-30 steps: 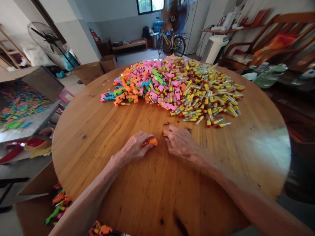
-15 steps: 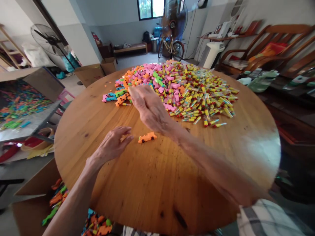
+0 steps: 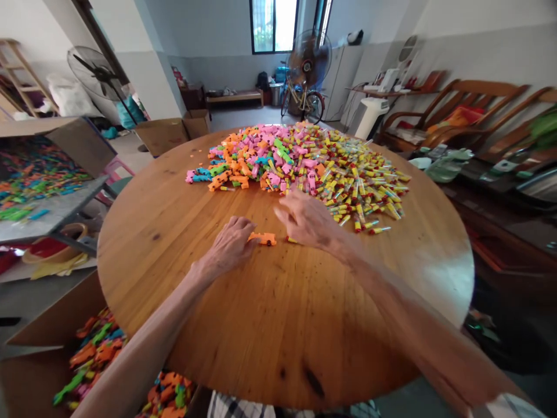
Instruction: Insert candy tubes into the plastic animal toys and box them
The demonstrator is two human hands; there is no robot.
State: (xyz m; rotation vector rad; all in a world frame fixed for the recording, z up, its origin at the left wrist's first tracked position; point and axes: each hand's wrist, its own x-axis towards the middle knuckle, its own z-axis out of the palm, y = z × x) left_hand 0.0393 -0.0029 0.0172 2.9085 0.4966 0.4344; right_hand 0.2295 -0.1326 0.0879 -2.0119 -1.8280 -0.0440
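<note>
A small orange toy car (image 3: pixel 266 238) is on the table in front of me. My left hand (image 3: pixel 232 241) has its fingers and thumb closed around the car's left end, which they hide. Just to the right, at the near edge of the pile, my right hand (image 3: pixel 307 219) is curled, palm down and slightly blurred. The end of a small yellow-and-red tube (image 3: pixel 291 239) sticks out beneath it, seemingly held by the fingers; most of it is hidden. Beyond the hands lie heaped toy cars (image 3: pixel 256 152) in pink, orange, green and blue, and many clear tubes with yellow bands (image 3: pixel 369 180).
All this is on a round wooden table (image 3: pixel 243 325). Cardboard boxes of coloured toys (image 3: pixel 93 348) stand below its left edge. A grey side table (image 3: pixel 65 217) at the left bears another box of toys. A standing fan (image 3: pixel 307 65) and wooden chairs (image 3: pixel 456 110) are farther back.
My left hand has moved right and closed on the orange toy car. My right hand has come back from the toy pile toward me and to the right; a tube now shows under it.
</note>
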